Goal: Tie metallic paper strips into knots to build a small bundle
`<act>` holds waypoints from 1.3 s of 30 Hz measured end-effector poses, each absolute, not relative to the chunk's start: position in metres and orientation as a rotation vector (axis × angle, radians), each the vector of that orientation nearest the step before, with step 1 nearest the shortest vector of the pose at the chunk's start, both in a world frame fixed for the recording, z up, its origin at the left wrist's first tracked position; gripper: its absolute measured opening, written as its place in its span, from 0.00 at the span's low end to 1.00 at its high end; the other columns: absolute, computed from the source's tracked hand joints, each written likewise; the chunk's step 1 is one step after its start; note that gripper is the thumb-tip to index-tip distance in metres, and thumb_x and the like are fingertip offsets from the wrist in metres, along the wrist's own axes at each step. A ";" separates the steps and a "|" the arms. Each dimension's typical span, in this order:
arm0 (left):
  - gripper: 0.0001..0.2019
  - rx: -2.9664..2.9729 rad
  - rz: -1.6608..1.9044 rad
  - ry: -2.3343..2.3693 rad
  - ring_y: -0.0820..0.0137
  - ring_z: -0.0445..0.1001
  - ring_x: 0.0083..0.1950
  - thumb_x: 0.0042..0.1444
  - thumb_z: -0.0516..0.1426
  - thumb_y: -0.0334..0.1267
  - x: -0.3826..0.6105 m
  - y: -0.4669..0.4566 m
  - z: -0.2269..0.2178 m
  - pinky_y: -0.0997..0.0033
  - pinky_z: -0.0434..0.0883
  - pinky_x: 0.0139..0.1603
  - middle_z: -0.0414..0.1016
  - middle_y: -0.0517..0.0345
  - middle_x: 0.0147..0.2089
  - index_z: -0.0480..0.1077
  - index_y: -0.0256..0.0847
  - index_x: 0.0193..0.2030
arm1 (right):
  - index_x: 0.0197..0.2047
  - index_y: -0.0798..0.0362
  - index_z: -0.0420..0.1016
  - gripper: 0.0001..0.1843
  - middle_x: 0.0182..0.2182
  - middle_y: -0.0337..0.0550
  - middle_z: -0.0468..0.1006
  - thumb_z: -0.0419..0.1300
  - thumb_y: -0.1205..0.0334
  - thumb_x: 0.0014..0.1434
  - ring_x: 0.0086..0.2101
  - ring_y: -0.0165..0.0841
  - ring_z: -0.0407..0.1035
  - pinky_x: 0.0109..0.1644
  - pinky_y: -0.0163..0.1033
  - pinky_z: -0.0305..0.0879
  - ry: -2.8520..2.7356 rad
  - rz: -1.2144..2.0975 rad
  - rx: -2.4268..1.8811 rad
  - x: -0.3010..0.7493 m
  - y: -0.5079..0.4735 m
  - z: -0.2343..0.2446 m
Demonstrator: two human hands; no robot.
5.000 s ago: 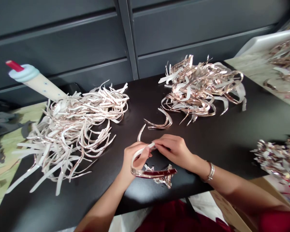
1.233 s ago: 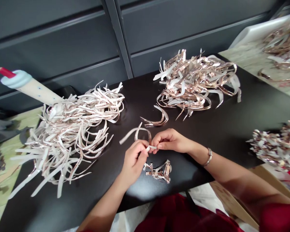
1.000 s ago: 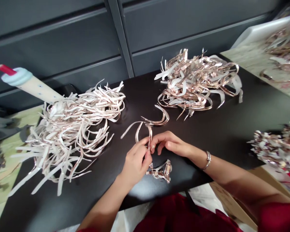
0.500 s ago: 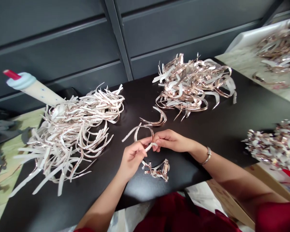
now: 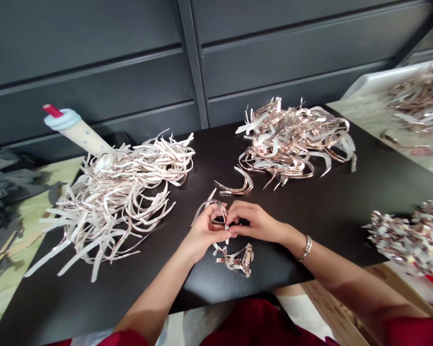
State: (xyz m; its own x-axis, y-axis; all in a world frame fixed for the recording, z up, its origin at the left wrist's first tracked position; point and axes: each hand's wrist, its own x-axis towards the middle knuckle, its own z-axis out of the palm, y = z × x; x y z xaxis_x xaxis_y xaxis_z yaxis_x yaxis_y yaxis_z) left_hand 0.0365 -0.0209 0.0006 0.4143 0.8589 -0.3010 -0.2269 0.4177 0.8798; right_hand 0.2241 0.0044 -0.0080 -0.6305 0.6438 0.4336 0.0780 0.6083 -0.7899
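My left hand [image 5: 206, 231] is closed on a thin rose-gold and white strip [image 5: 216, 202], which curls up in a loop above the fingers. My right hand [image 5: 250, 222] pinches the same strip from the other side, its fingertips meeting those of the left. Exactly how the strip bends between the fingertips is hidden. Just below the hands, a small crumpled clump of folded shiny strips [image 5: 238, 260] lies on the black table [image 5: 159, 283]. Beyond the hands, a few loose curved strips [image 5: 238, 188] rest on the tabletop.
A large heap of whitish strips [image 5: 130, 178] covers the left, with a cup-shaped item with a red straw [image 5: 79, 132] behind it. Another rose-gold heap [image 5: 292, 139] lies at the back right. A pile of short shiny pieces [image 5: 414, 235] sits at the right edge. Grey panels [image 5: 130, 77] stand behind.
My hands have drawn closer together, fingertips now meeting at the strip. The strip's loop looks smaller and its free ends stick out less to the left. The view has tilted slightly.
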 end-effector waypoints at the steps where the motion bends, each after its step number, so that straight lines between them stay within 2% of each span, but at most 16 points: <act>1: 0.28 0.866 0.818 0.875 0.77 0.75 0.31 0.38 0.68 0.27 0.036 -0.020 0.000 0.72 0.73 0.36 0.65 0.54 0.54 0.65 0.42 0.47 | 0.38 0.55 0.72 0.06 0.33 0.44 0.72 0.60 0.61 0.60 0.34 0.30 0.67 0.38 0.34 0.68 -2.091 0.914 -0.579 0.223 0.003 -0.008; 5: 0.29 0.820 0.847 0.881 0.76 0.75 0.30 0.38 0.68 0.27 0.034 -0.019 -0.003 0.72 0.74 0.36 0.69 0.60 0.44 0.63 0.43 0.47 | 0.44 0.54 0.70 0.06 0.38 0.48 0.74 0.56 0.67 0.62 0.40 0.32 0.69 0.44 0.37 0.70 -2.106 0.708 -0.567 0.219 -0.003 -0.008; 8: 0.29 0.793 0.822 0.904 0.73 0.77 0.31 0.40 0.67 0.29 0.032 -0.019 -0.003 0.75 0.72 0.35 0.71 0.61 0.40 0.60 0.43 0.49 | 0.48 0.54 0.68 0.10 0.42 0.49 0.76 0.52 0.69 0.64 0.44 0.33 0.71 0.47 0.38 0.71 -2.140 0.643 -0.598 0.216 -0.005 -0.008; 14: 0.28 0.829 0.739 0.923 0.72 0.77 0.29 0.42 0.67 0.31 0.023 -0.015 0.001 0.75 0.69 0.33 0.70 0.63 0.35 0.60 0.42 0.49 | 0.51 0.52 0.66 0.15 0.40 0.43 0.78 0.49 0.73 0.63 0.38 0.29 0.74 0.42 0.32 0.72 -2.142 0.819 -0.763 0.219 -0.004 -0.008; 17: 0.27 0.834 0.720 0.901 0.75 0.75 0.30 0.42 0.66 0.30 0.021 -0.014 0.000 0.74 0.70 0.35 0.69 0.64 0.36 0.60 0.43 0.48 | 0.52 0.52 0.64 0.15 0.42 0.43 0.77 0.50 0.73 0.63 0.40 0.28 0.74 0.44 0.33 0.72 -2.136 0.906 -0.782 0.219 -0.003 -0.005; 23: 0.30 0.809 0.917 0.965 0.76 0.73 0.35 0.41 0.67 0.28 0.024 -0.014 -0.003 0.76 0.70 0.38 0.69 0.65 0.35 0.62 0.43 0.52 | 0.59 0.54 0.60 0.21 0.54 0.52 0.68 0.54 0.68 0.63 0.55 0.34 0.64 0.58 0.40 0.66 -2.259 0.826 -0.631 0.213 -0.007 -0.004; 28: 0.27 0.834 0.861 0.978 0.73 0.75 0.34 0.39 0.68 0.29 0.021 -0.014 0.000 0.75 0.70 0.36 0.72 0.62 0.34 0.65 0.40 0.47 | 0.62 0.53 0.56 0.26 0.59 0.51 0.64 0.49 0.76 0.61 0.59 0.33 0.59 0.62 0.42 0.61 -2.283 0.859 -0.562 0.212 -0.007 -0.004; 31: 0.27 0.833 0.779 0.969 0.68 0.78 0.34 0.40 0.68 0.30 0.015 -0.011 0.000 0.75 0.70 0.34 0.72 0.61 0.35 0.64 0.40 0.48 | 0.61 0.54 0.57 0.29 0.58 0.50 0.66 0.47 0.81 0.57 0.58 0.33 0.61 0.60 0.41 0.62 -2.266 0.938 -0.570 0.217 -0.005 -0.002; 34: 0.22 0.884 0.662 0.921 0.66 0.79 0.33 0.42 0.67 0.30 0.009 -0.008 0.001 0.78 0.68 0.27 0.72 0.58 0.36 0.66 0.38 0.44 | 0.59 0.52 0.59 0.31 0.52 0.46 0.73 0.46 0.82 0.54 0.47 0.29 0.71 0.50 0.35 0.70 -2.188 1.064 -0.611 0.225 -0.001 0.000; 36: 0.19 0.904 0.575 0.840 0.66 0.79 0.32 0.43 0.67 0.31 0.004 -0.006 0.002 0.78 0.69 0.26 0.71 0.58 0.36 0.67 0.36 0.42 | 0.57 0.52 0.59 0.30 0.48 0.43 0.75 0.46 0.83 0.53 0.42 0.26 0.73 0.44 0.32 0.72 -2.090 1.154 -0.603 0.229 0.001 0.000; 39: 0.26 0.867 0.534 0.765 0.67 0.79 0.30 0.41 0.68 0.30 0.003 -0.005 0.002 0.76 0.71 0.28 0.71 0.62 0.33 0.64 0.39 0.47 | 0.56 0.53 0.59 0.29 0.47 0.43 0.75 0.46 0.83 0.53 0.43 0.27 0.73 0.45 0.32 0.71 -2.041 1.197 -0.587 0.229 0.002 0.000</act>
State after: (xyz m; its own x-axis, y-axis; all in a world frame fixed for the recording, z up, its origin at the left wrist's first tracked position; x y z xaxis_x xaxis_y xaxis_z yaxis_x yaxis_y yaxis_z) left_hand 0.0033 -0.0048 0.0024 0.6208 0.6898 -0.3724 -0.1120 0.5482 0.8288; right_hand 0.2290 0.0021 -0.0004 -0.6604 0.6728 0.3334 0.0375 0.4731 -0.8802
